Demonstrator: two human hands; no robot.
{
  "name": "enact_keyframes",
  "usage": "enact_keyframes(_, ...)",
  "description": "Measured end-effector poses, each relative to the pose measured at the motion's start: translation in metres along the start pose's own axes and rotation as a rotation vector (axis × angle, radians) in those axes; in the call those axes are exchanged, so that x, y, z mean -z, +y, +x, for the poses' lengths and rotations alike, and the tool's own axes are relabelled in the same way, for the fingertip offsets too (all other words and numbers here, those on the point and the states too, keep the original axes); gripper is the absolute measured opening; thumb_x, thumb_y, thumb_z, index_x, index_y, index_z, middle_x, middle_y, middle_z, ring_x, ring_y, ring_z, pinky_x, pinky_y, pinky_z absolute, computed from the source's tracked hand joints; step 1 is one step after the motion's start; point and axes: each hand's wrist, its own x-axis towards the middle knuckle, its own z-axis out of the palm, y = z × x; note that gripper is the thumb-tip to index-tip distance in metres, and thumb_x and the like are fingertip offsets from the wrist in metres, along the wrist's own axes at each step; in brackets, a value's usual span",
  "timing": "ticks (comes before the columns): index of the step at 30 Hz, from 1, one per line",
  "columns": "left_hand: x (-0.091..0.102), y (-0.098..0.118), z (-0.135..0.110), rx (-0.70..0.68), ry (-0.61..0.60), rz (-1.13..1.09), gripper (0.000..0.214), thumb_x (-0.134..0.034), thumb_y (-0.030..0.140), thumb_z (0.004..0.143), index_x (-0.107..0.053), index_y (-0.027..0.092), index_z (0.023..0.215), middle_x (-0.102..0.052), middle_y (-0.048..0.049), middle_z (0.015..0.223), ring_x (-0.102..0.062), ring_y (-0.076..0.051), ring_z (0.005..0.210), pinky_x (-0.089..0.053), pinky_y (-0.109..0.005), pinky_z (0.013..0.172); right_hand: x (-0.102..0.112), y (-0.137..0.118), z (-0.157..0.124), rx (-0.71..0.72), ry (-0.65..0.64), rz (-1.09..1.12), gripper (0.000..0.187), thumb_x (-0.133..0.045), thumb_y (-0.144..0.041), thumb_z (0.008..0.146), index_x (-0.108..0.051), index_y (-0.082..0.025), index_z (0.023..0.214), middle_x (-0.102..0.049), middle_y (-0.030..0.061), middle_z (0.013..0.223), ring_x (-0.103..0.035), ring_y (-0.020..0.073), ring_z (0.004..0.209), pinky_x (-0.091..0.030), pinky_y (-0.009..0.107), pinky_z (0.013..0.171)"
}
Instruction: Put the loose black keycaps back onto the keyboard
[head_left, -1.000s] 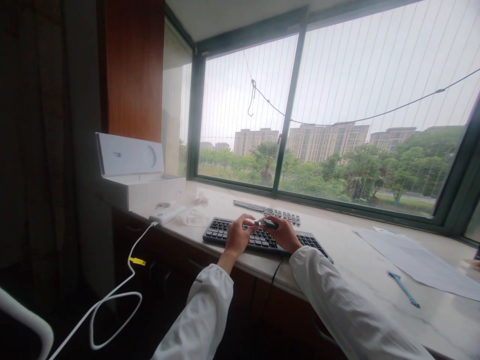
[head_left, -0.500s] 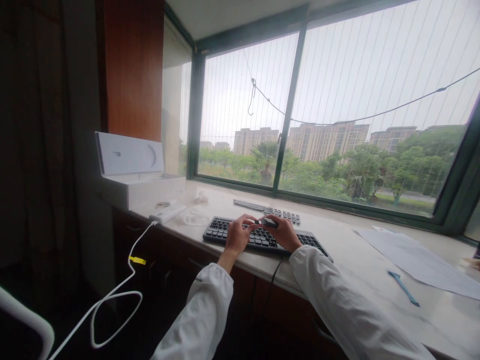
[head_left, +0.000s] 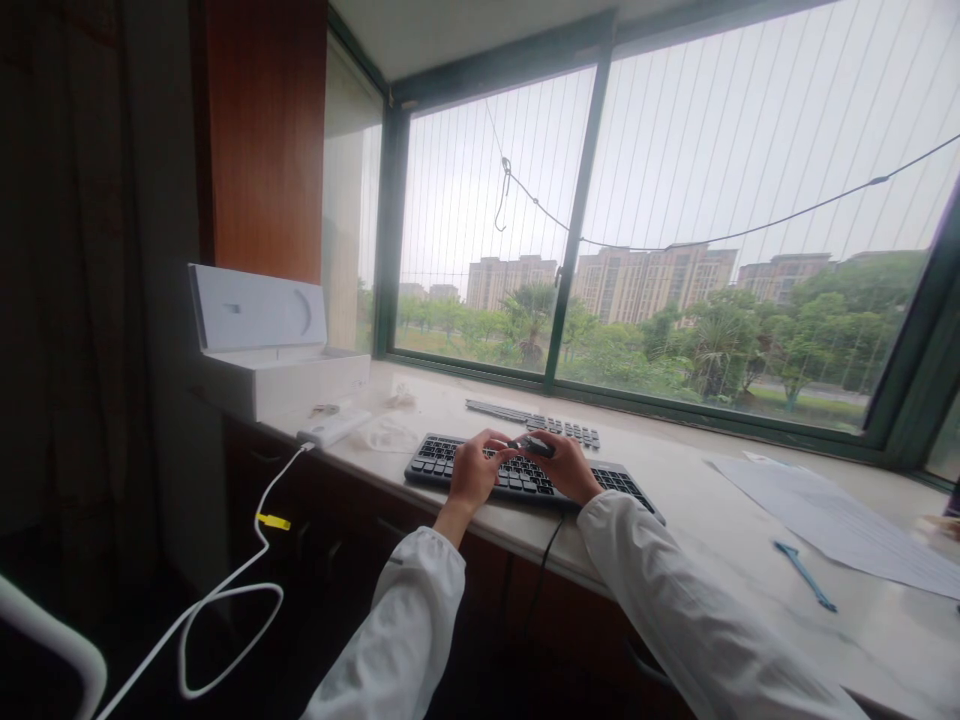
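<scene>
A black keyboard (head_left: pixel 442 457) lies on the pale window ledge (head_left: pixel 682 490), its cable hanging over the front edge. Both my hands hover over its middle. My right hand (head_left: pixel 564 466) is closed round a small dark tool (head_left: pixel 534 446) held just above the keys. My left hand (head_left: pixel 474 468) has its fingers curled and pinched toward the tool's left end; whether it holds anything is too small to make out. White sleeves cover both arms.
A second, slim keyboard (head_left: pixel 536 423) lies behind the first. An open white box (head_left: pixel 271 350) stands at the left, with a white power strip (head_left: pixel 332 427) and trailing white cable (head_left: pixel 225 590). Paper sheets (head_left: pixel 832 515) and a blue pen (head_left: pixel 805 576) lie at the right.
</scene>
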Motion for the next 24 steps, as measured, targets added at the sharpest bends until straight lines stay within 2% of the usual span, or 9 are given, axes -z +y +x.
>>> enact_keyframes(7, -0.001, -0.002, 0.000, -0.005, 0.014, 0.005, 0.032, -0.059, 0.049, 0.083, -0.065, 0.020, 0.095, -0.071, -0.0023, 0.087, -0.055, -0.008, 0.039, -0.039, -0.020, 0.039, -0.001, 0.001, 0.000, 0.017, -0.012, -0.015, 0.033, -0.061, -0.048, 0.080, -0.073, -0.021, 0.096, -0.072, 0.0012, 0.080, -0.066, 0.0183, 0.075, -0.046, 0.025, 0.069)
enact_keyframes(10, -0.002, -0.004, 0.000, -0.003, 0.026, 0.047, 0.027, -0.059, 0.044, 0.085, -0.065, 0.021, 0.097, -0.071, -0.0014, 0.087, -0.055, -0.007, 0.039, -0.043, -0.021, 0.044, -0.002, 0.004, 0.002, -0.006, 0.056, -0.040, 0.035, -0.056, -0.049, 0.082, -0.073, -0.020, 0.093, -0.072, 0.0026, 0.079, -0.065, 0.0181, 0.074, -0.045, 0.025, 0.068)
enact_keyframes(15, -0.003, -0.005, 0.002, 0.047, 0.046, 0.115, 0.027, -0.061, 0.041, 0.083, -0.066, 0.021, 0.099, -0.072, -0.0029, 0.090, -0.054, -0.006, 0.039, -0.046, -0.022, 0.048, 0.008, 0.015, 0.009, -0.243, 0.331, -0.149, 0.038, -0.048, -0.051, 0.085, -0.070, -0.020, 0.087, -0.069, 0.0031, 0.071, -0.062, 0.0171, 0.068, -0.040, 0.024, 0.064)
enact_keyframes(18, -0.001, -0.007, 0.006, 0.111, 0.053, 0.087, 0.031, -0.063, 0.044, 0.081, -0.067, 0.020, 0.100, -0.072, -0.0039, 0.093, -0.053, -0.006, 0.040, -0.046, -0.022, 0.049, 0.021, 0.018, 0.010, -0.457, 0.426, -0.192, 0.036, -0.045, -0.048, 0.087, -0.069, -0.022, 0.093, -0.070, 0.0045, 0.077, -0.062, 0.0188, 0.072, -0.040, 0.025, 0.065)
enact_keyframes(21, 0.002, -0.010, 0.014, 0.204, -0.056, 0.011, 0.038, -0.066, 0.046, 0.077, -0.068, 0.019, 0.103, -0.071, -0.0049, 0.093, -0.052, -0.005, 0.044, -0.043, -0.021, 0.047, 0.030, 0.017, 0.008, -0.650, 0.413, -0.311, 0.033, -0.044, -0.044, 0.087, -0.068, -0.026, 0.100, -0.071, 0.0064, 0.085, -0.063, 0.0223, 0.080, -0.041, 0.029, 0.069)
enact_keyframes(24, 0.004, -0.013, 0.030, 0.312, -0.193, -0.092, 0.043, -0.071, 0.046, 0.072, -0.070, 0.016, 0.103, -0.070, -0.0068, 0.093, -0.048, -0.004, 0.046, -0.037, -0.019, 0.044, 0.031, 0.014, 0.008, -0.676, 0.268, -0.449, 0.030, -0.045, -0.035, 0.086, -0.069, -0.026, 0.101, -0.070, 0.0083, 0.088, -0.063, 0.0230, 0.084, -0.042, 0.032, 0.073)
